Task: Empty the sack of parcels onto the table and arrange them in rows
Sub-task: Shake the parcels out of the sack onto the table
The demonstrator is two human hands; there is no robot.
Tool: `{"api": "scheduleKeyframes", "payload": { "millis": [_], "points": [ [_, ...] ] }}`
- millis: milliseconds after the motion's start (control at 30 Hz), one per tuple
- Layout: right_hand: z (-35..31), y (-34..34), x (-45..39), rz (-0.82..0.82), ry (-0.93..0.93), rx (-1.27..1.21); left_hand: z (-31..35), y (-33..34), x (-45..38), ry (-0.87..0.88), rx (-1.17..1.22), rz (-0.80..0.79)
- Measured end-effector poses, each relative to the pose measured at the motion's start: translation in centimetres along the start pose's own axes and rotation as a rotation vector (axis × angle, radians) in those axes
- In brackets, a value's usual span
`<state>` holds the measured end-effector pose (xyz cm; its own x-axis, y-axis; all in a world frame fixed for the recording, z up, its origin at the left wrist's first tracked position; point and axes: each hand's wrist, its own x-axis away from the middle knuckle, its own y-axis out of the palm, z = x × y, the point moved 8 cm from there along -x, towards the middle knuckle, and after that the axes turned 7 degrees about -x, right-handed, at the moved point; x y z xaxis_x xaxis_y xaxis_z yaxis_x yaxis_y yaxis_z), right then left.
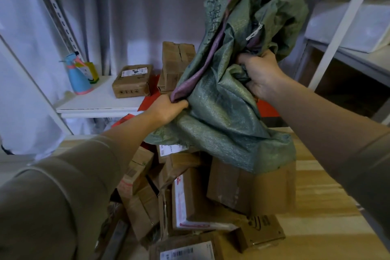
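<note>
Your left hand (166, 110) has its fingers curled tight round a fold of the green sack (228, 82), which you hold up above the wooden table (316, 207). Below it the parcels (190, 192) lie tumbled in a loose heap on the table, some still under the sack's hanging mouth. Your right hand (260, 76) grips bunched cloth higher up. The sack looks limp, so emptying seems about done; no rows are laid yet

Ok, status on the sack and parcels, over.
Both hands, left and right, grip the sack, lifted. Parcels heaped on the table, no rows. Nothing blocking.
</note>
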<state>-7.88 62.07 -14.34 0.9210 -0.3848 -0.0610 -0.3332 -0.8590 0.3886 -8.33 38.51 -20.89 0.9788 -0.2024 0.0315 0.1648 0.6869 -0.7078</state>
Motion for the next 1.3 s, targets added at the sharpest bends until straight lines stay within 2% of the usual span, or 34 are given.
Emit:
{"api": "scheduleKeyframes", "payload": {
  "millis": [133,300,433,500,600,767,1067,1133,1233,1300],
  "points": [
    [-0.2,-0.5,0.1,0.022,0.005,-0.003,0.3,0.4,0.1,-0.020,0.012,-0.067],
    [-0.5,-0.6,0.4,0.036,0.002,-0.003,-0.2,-0.9,-0.8,-0.031,-0.100,0.136],
    [-0.1,-1.3,0.6,0.055,0.031,0.006,-0.6,-1.2,-1.1,-0.051,-0.121,0.182],
    [-0.2,-1.6,0.6,0.056,0.037,0.000,-0.5,-0.6,-1.2,-0.054,-0.033,0.139],
    [-0.5,-2.2,0.8,0.064,0.026,0.021,0.1,1.0,-0.7,-0.078,0.107,-0.007],
    [-0.9,-3.6,1.1,0.126,-0.006,0.023,0.3,3.2,-0.9,-0.114,0.105,-0.186],
    [-0.8,-6.8,1.5,0.224,0.001,-0.047,2.3,5.1,-1.9,-0.014,0.036,-0.162],
    [-0.9,-7.3,1.5,0.244,0.008,-0.066,2.7,5.1,-1.9,0.023,-0.017,-0.068],
    [-0.8,-8.0,1.4,0.269,0.009,-0.073,5.1,3.0,-0.1,0.202,-0.233,0.352],
    [-0.6,-8.1,1.4,0.274,0.011,-0.070,7.6,2.6,2.5,0.412,-0.384,0.564]
  ]
}}
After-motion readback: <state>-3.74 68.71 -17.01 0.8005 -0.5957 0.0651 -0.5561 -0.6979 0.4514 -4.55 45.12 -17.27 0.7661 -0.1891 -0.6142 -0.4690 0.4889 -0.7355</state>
